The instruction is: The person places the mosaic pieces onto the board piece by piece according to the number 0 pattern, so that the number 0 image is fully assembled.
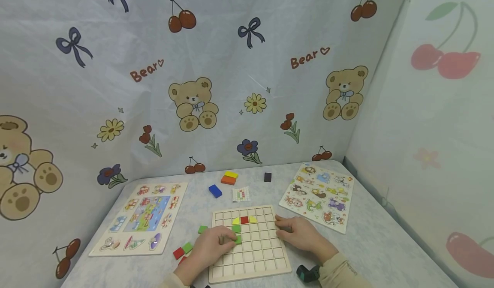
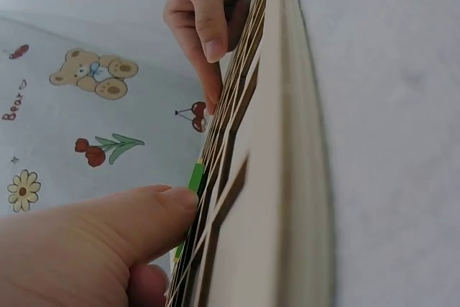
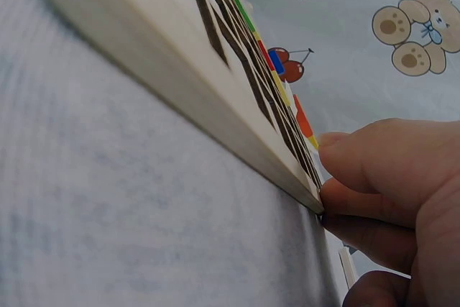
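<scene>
The wooden grid board (image 1: pixel 248 243) lay at the near middle of the bench (image 1: pixel 378 245), a pale patterned cloth under bear-and-cherry curtains. I saw my left hand (image 1: pixel 210 247) pressing a green block (image 1: pixel 238 238) into a cell, fingers curled on it. My right hand (image 1: pixel 302 234) pinched the board's right edge. The left wrist view showed the green block's side (image 2: pixel 196 177) under my thumb; the head view showed yellow and red pieces (image 1: pixel 244 220) already seated.
</scene>
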A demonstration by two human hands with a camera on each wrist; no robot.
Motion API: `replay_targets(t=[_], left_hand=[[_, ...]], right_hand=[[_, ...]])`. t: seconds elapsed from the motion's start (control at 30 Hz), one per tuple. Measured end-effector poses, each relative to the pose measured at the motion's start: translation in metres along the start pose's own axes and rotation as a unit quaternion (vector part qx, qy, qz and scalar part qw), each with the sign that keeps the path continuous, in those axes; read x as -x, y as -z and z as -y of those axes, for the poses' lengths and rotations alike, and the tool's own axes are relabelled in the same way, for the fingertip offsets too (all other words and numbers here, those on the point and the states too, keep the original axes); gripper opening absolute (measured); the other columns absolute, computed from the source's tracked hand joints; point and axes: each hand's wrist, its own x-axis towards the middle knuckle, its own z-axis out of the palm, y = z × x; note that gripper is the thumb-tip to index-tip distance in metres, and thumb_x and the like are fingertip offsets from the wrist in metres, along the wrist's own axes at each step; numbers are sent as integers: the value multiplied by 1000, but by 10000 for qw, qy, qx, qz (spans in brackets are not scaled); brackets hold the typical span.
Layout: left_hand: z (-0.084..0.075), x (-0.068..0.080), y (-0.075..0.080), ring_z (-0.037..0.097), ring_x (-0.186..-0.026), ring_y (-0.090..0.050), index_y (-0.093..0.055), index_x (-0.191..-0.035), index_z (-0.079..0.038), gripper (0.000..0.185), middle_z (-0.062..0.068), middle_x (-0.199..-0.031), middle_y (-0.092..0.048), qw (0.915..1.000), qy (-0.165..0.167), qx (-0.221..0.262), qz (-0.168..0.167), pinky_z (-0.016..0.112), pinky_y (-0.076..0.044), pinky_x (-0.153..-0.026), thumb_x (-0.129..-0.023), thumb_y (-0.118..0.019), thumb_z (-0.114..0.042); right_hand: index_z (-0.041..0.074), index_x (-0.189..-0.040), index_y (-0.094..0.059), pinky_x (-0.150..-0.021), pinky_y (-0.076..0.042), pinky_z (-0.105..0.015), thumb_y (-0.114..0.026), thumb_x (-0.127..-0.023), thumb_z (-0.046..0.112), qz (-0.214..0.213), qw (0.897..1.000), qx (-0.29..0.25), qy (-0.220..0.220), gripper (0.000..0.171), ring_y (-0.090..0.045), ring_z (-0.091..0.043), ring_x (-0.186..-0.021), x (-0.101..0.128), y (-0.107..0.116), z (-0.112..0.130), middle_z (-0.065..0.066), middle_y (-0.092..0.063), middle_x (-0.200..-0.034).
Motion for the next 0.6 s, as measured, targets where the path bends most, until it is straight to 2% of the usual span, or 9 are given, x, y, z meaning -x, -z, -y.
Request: replay_targets(t=[0.13,0.33,0.6], left_hand=[[1,-1,-2,9,-106,-70,-82,-97,-35,8,-23,-107,-72,9998,-194,-75,-65,37,-57,-88,-90,-80,-35],[1,-6,-2,5,-95,-66,-83,-93,-34,5,-22,-100,-67,9999,26,-54,-149,29,-55,-80,-89,-81,-35],[2,-6,-2,6,-95,-66,-82,-93,-34,5,-21,-101,-67,9994,131,48,-321,31,-55,-81,-88,-82,-33]], right_hand=[[10,-130,-72,-106,-47,-52,-69,-98,37,0,10000,-21,-1,42,-56,-28,-136,1,0,0,-3,-62,-144],[10,-129,-72,-108,-45,-54,-70,-98,37,-31,10000,-12,-55,41,-55,-29,-137,0,0,1,-3,-62,-144],[11,-129,-73,-108,-45,-55,-69,-98,36,-58,10000,-18,-66,40,-54,-31,-138,1,0,3,-3,-62,-144]])
